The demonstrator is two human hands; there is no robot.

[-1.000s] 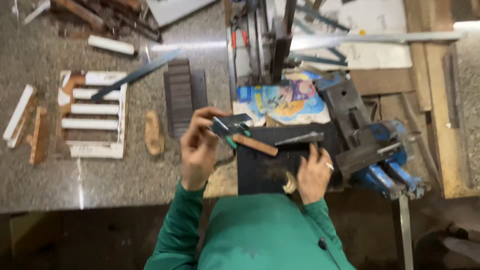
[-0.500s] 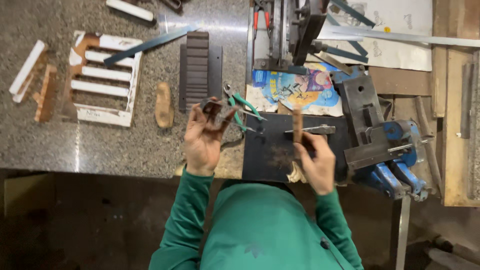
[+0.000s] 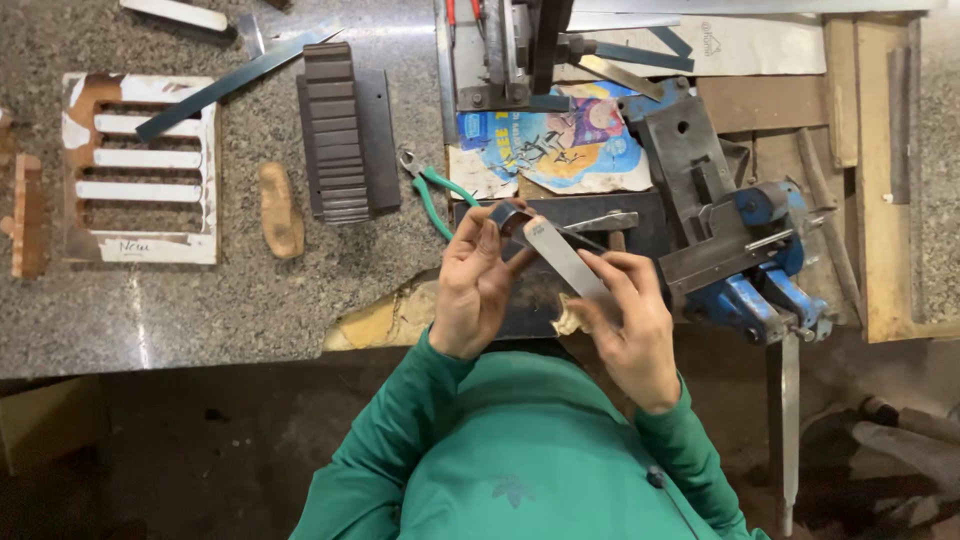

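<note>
Two hands meet over the near edge of the desk (image 3: 200, 310), and between them we hold a flat grey metal file (image 3: 562, 257) slanting from upper left to lower right. Our right hand (image 3: 630, 325) is closed on the file's lower end, fingers (image 3: 607, 268) wrapped over the blade. Our left hand (image 3: 473, 280) is pinched shut on a small dark metal piece (image 3: 507, 216), which touches the file's upper end. Both hang just above a dark steel plate (image 3: 600, 215) lying on the desk. Just left of the left hand lie green-handled pliers (image 3: 436, 193). To the right, near the right hand, stands a blue bench vise (image 3: 745, 260). Beyond the plate sits a colourful printed sheet (image 3: 560, 140). Well to the left we see a ridged dark block (image 3: 335, 135), a small oval wooden piece (image 3: 281, 209) and a white slotted frame (image 3: 140, 170).
</note>
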